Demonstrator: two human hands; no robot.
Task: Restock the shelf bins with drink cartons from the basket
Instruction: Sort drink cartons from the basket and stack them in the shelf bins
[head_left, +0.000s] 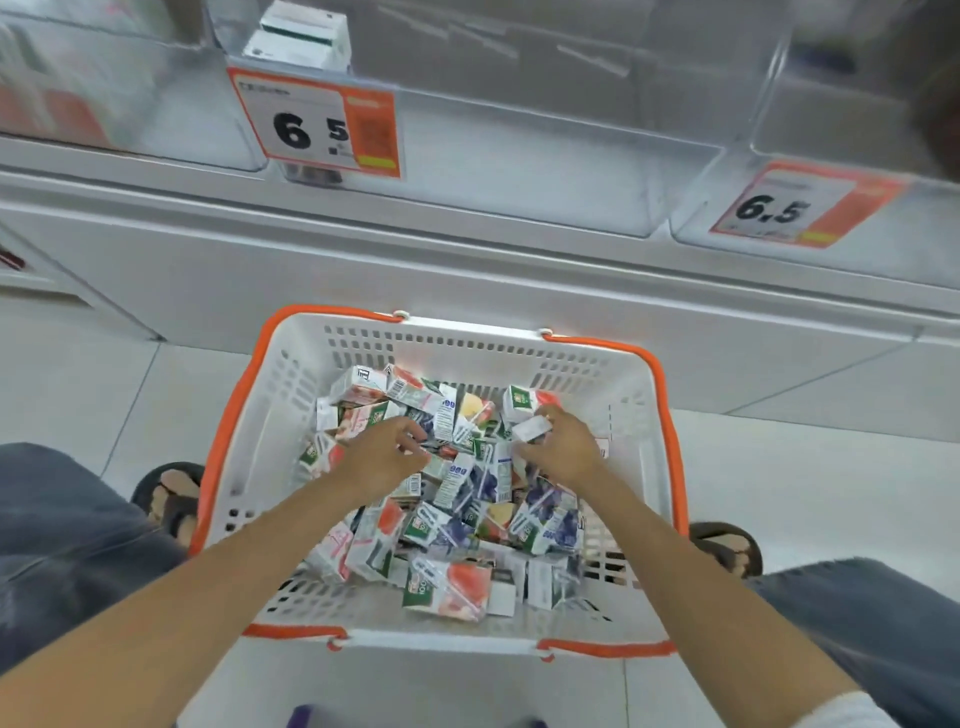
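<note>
Pickup step: right hand (563, 451) pinches a carton (531, 429), left hand (387, 451) curled in basket (519, 347), grip unclear; next, bin (519, 166) at 12 o'clock.

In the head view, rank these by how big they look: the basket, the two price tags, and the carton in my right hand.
1. Basket, by far the largest.
2. Left price tag and right price tag: about alike and angled differently, so unranked.
3. Carton held in the right hand, smallest.

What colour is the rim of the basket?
Orange; the basket rim shows best in the head view.
</note>
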